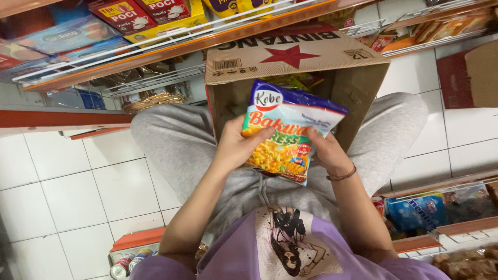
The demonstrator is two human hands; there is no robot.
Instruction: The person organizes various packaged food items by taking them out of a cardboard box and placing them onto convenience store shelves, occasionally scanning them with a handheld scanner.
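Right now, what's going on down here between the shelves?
A person in grey trousers and a purple shirt sits on the white tiled floor with an open brown cardboard box between the knees. The left hand and the right hand both grip a glossy blue-topped plastic snack packet with a yellow picture, held up just in front of the box. Stocked shop shelves stand all round.

Two hands [282, 148], one food packet [288, 132], one cardboard box [290, 57].
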